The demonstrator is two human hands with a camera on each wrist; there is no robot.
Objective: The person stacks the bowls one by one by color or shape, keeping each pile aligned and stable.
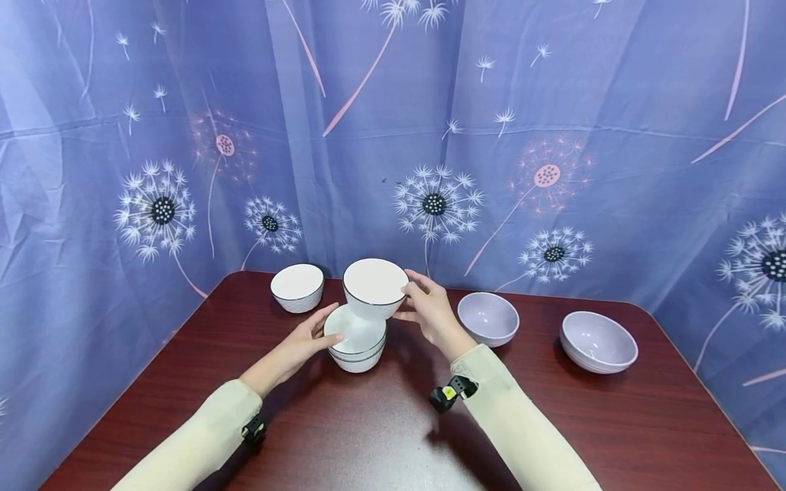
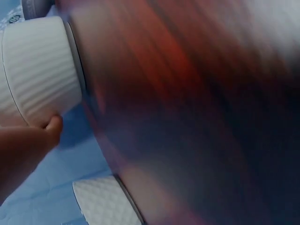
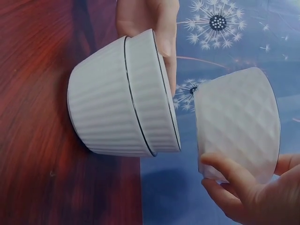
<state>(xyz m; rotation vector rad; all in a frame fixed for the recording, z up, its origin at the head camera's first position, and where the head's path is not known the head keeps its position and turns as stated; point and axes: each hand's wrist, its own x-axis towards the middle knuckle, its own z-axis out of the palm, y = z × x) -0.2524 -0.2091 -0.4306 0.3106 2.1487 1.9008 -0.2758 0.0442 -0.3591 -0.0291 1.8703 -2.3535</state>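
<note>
My right hand grips the side of a white bowl with a dark rim, holding it tilted just above a stack. In the right wrist view this bowl has a diamond pattern outside, and a gap separates it from the stack. The stack is two nested white ribbed bowls standing on the table. My left hand holds the stack by its left side, thumb over the rim. In the left wrist view, a fingertip presses against the ribbed wall.
Another white patterned bowl stands at the back left of the dark red wooden table. Two lavender bowls stand to the right, one near my right forearm and another farther right. A blue dandelion-print curtain hangs behind the table.
</note>
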